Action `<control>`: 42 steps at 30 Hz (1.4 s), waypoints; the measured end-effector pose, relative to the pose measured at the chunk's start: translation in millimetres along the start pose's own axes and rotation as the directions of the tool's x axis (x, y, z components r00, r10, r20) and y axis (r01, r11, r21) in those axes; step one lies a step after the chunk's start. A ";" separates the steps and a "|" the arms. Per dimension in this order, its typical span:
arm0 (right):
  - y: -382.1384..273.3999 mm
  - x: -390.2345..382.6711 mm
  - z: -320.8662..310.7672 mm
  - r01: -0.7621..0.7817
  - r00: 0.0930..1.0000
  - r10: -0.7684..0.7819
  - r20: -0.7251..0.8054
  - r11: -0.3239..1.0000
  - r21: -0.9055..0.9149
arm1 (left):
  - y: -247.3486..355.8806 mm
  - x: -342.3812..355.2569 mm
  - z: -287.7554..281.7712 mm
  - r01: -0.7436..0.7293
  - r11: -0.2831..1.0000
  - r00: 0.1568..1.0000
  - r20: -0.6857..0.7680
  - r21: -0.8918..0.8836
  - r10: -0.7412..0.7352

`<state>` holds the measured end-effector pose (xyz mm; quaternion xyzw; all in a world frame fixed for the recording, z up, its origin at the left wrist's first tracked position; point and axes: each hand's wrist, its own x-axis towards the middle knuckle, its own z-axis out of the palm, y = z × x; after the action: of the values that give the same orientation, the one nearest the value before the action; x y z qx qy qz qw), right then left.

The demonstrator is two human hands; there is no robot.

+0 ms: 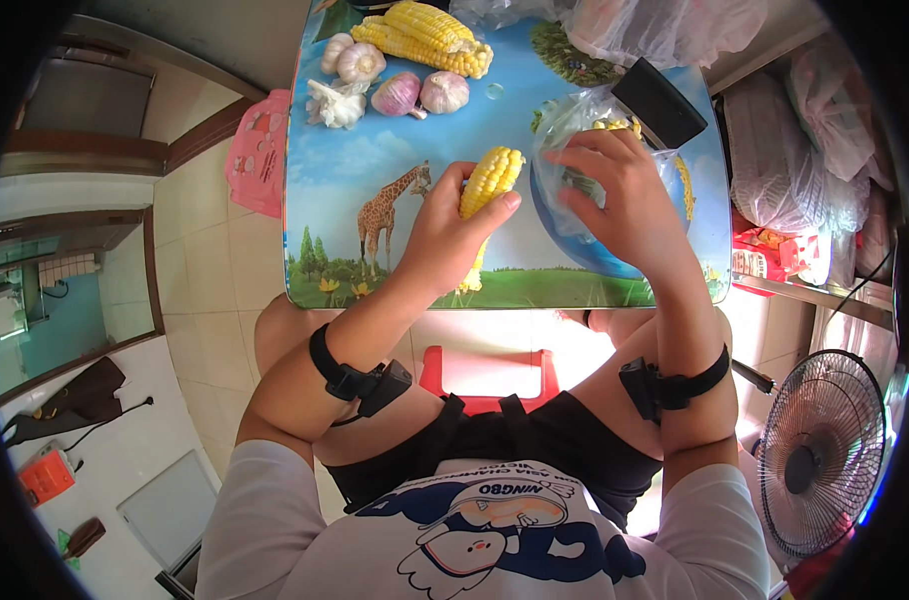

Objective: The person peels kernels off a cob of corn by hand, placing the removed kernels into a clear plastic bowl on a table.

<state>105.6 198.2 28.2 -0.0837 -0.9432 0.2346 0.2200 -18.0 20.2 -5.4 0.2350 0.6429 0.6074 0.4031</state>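
Left grip point(448, 232) clamped on a yellow, rod-shaped, kernel-covered corn cob point(494, 180), I see its long axis pointing toward one o'clock, the right grip point(620, 195), fingers apart, at its three o'clock.

Item: one head view, wide fisheye, upright. From head height we look steeply down and forward, the wearer's shirt point(485, 530) nearest, along the lower edge. Beyond it, at mid-distance, we list the left hand point(451, 232) and right hand point(623, 195) over the table point(520, 125). Sides: floor tiles point(203, 265) left, fan point(803, 468) right; straight edges bow outward.
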 end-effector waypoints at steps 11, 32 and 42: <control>-52.8 -4.0 5.9 -0.265 0.959 0.283 -0.016 0.913 0.310 | -0.1 1.0 -1.4 -0.006 0.996 0.997 -0.074 0.086 0.013; -66.1 -20.9 49.3 -0.593 0.757 0.290 0.586 0.682 0.429 | -3.0 1.5 -3.6 -0.004 0.993 0.997 -0.078 0.114 0.013; -64.7 -21.6 47.4 -0.550 0.781 0.249 0.573 0.709 0.441 | -2.5 -0.3 -1.2 -0.065 0.989 0.996 -0.056 0.131 0.072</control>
<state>99.8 116.7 13.6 -0.1606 -0.8036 0.5700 -0.0604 -18.3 18.8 -7.8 0.2640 0.6844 0.5849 0.3462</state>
